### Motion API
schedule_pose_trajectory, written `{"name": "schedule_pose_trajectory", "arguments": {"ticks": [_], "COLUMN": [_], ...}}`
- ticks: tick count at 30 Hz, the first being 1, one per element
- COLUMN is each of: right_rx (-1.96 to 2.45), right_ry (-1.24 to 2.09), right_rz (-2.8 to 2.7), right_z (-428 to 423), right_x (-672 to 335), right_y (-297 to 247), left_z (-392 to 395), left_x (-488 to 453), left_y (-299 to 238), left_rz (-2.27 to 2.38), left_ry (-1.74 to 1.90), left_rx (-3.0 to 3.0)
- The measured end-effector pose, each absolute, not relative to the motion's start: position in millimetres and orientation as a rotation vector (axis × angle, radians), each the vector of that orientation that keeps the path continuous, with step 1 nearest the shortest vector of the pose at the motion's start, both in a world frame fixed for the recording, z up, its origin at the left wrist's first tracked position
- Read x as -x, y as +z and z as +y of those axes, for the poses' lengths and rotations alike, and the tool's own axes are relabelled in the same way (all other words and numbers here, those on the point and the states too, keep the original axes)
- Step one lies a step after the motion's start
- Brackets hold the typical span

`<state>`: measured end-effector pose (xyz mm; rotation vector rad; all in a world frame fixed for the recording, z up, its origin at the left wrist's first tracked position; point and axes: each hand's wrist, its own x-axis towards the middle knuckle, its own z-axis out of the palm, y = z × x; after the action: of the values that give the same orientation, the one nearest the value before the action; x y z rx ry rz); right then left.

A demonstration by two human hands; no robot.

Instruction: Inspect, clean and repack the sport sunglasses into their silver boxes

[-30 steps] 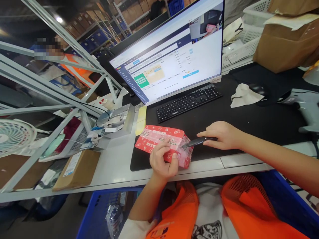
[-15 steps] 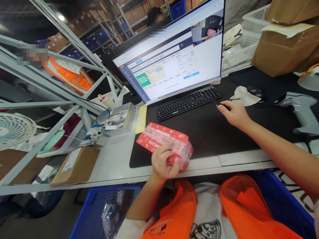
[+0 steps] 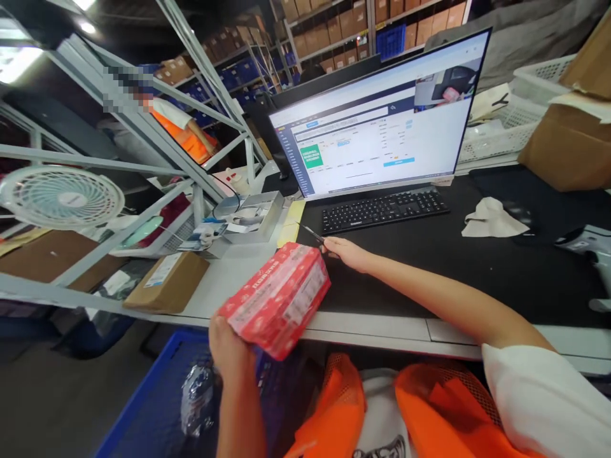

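Note:
My left hand (image 3: 231, 340) grips the near left end of a red cardboard box (image 3: 277, 296), with its fingers partly hidden behind it. The box is tilted over the desk's front edge. White print, a strip of clear-looking tape and a pale label show on its faces. My right hand (image 3: 346, 252) is closed around a thin, dark, pointed tool (image 3: 312, 234) just beyond the box's far right corner. The tool's tip points left; its exact kind is unclear. A black keyboard (image 3: 382, 208) lies behind my right hand.
A lit monitor (image 3: 382, 133) stands at the back. On the right are a crumpled tissue (image 3: 494, 217) and a grey scanner (image 3: 589, 248). A brown carton (image 3: 167, 283) and a fan (image 3: 62, 197) are left. Below is a blue crate (image 3: 143, 397) holding a plastic-wrapped item.
My left hand has turned the red box and lifted it leftward, so its labelled side shows. My right hand has moved left with the tool, toward the box. The camera view has shifted.

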<state>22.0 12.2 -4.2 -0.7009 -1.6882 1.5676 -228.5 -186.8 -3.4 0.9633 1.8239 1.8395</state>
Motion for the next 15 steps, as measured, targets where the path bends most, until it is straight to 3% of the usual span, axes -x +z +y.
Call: {"name": "schedule_pose_trajectory", "arguments": {"ticks": [6,10,15], "right_rx": [0.529,0.545,0.823], "right_ry": [1.738,1.666,1.395], "right_rz": [-1.652,-1.459,-1.422], "right_z": [-24,-47,-85], "right_x": [-3,-42,-104], "right_y": [7,17,19], "left_z": [-148,-103,-18], "left_x": [241,218,171], "left_y": [29,48,48], "left_rz": [1.464,1.344,1.368], "left_ry": [1.874,1.742,1.415], "left_rx": [-0.316,-0.569,-1.360]}}
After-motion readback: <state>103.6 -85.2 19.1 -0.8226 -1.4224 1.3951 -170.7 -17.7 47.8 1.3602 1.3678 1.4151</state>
